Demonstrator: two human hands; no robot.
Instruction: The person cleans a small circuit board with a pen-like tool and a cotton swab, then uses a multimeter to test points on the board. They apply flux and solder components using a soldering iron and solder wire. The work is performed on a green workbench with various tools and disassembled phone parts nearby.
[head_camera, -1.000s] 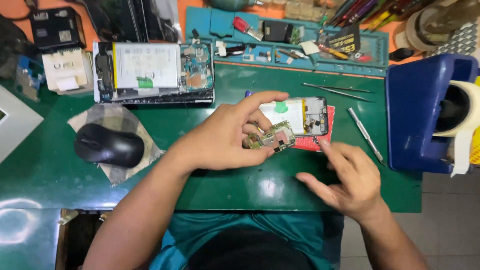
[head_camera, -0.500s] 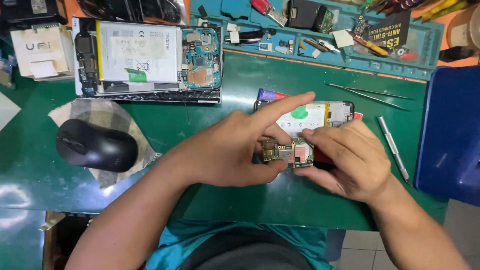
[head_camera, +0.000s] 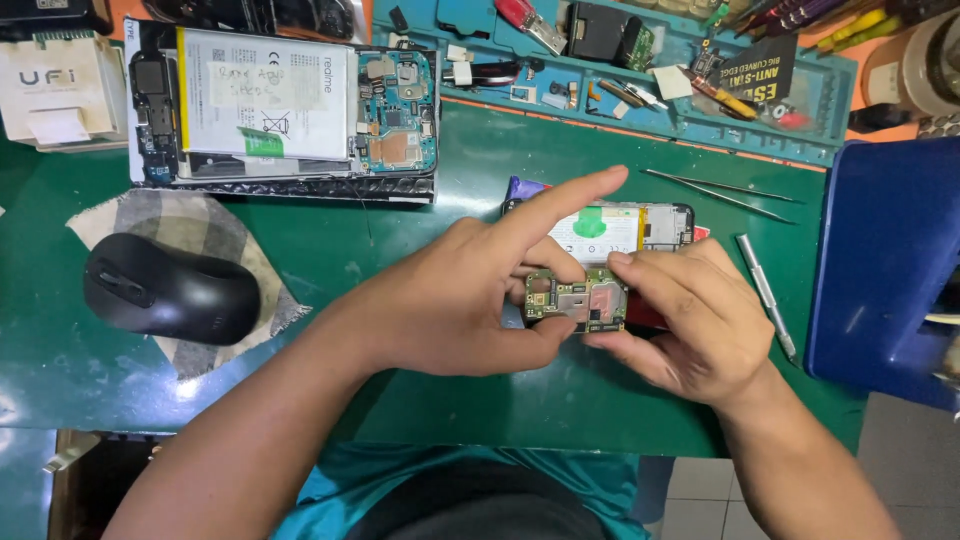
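Head view: the grip of both hands is pinched on a small green circuit board (head_camera: 577, 300). The left hand (head_camera: 455, 300) nips its left end with the forefinger stretched out; the right hand (head_camera: 690, 320) pinches its right end. The board is out, held just above the opened phone (head_camera: 620, 228) on the green surface (head_camera: 420, 240); refitting looks undone.

Both forearms reach in from the near edge and meet at the middle of the scene. The left hand (head_camera: 455, 300) lies palm down, index finger stretched straight toward the far right, thumb and remaining fingers curled in a pinch. The right hand (head_camera: 690, 320) faces it, fingers bent inward, fingertips meeting the left's.
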